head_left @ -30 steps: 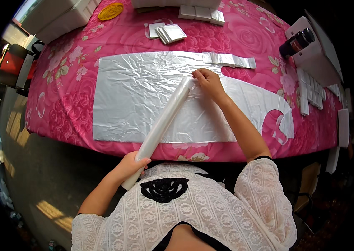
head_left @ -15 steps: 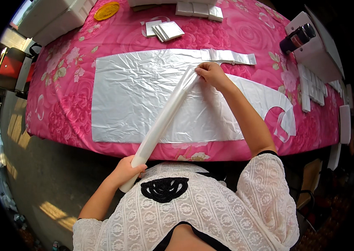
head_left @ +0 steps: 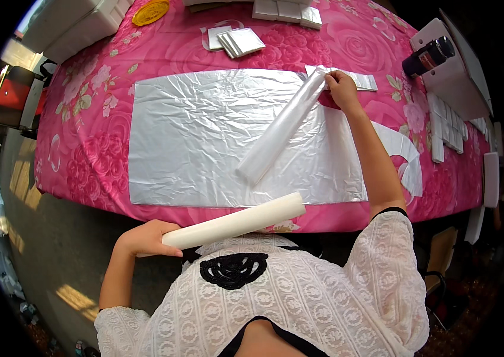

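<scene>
My left hand point(head_left: 145, 238) is wrapped around one end of a smooth white tube point(head_left: 240, 220), held almost level between my body and the table edge. With fingers pinched together, my right hand point(head_left: 341, 89) grips the upper end of a loosely folded strip of thin clear plastic film point(head_left: 282, 134). The strip slants down to the left, its lower end over a flat, crinkled silvery plastic apron point(head_left: 192, 143). Tube and film are apart. A curved cut-out and loop show at the apron's right end, partly behind my right forearm.
Folded silvery packets point(head_left: 240, 43) lie at the back, with more stacks point(head_left: 288, 12) behind and at right point(head_left: 447, 125). A yellow disc point(head_left: 151, 12) sits far left near a white foam box point(head_left: 73, 27). A dark bottle point(head_left: 427, 58) stands right, on a pink flowered tablecloth point(head_left: 85, 137).
The tube has come away from the film and swung from steeply slanted to nearly level. My right hand has moved right and slightly away from me, taking the film with it.
</scene>
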Available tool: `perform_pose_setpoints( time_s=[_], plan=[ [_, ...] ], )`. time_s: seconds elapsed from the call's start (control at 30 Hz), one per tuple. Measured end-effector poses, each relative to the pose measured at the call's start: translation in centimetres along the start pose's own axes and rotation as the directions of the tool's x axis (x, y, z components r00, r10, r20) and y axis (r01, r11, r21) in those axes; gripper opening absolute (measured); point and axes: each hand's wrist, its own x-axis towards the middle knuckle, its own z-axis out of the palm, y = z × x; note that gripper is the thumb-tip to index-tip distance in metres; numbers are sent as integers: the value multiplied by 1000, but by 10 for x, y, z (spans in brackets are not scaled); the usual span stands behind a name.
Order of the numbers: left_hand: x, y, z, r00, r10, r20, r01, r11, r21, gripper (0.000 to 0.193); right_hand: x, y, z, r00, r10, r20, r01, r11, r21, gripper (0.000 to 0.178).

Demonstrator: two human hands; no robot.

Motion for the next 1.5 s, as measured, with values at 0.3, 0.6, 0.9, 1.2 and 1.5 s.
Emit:
perform_pose_setpoints(
  time_s=[0.3,0.6,0.9,1.2,1.5],
  plan=[
    [116,72,-28,482,835,-265,-12,309,951,48,-15,-47,46,988,-47,147,41,998,45,22],
    [149,56,21,658,750,65,-380,255,889,79,-11,-54,39,985,35,171,-44,998,49,22],
    [144,52,73,709,696,-111,-243,389,889,83,-187,-98,43,781,-525,338,583,807,-94,41],
    [140,49,64,678,734,36,-398,326,858,85,-152,-14,-30,922,-373,-101,275,817,-507,41],
    [146,53,65,696,713,87,-394,278,876,78,-188,-55,-23,865,-442,237,492,839,-232,43]
  ],
)
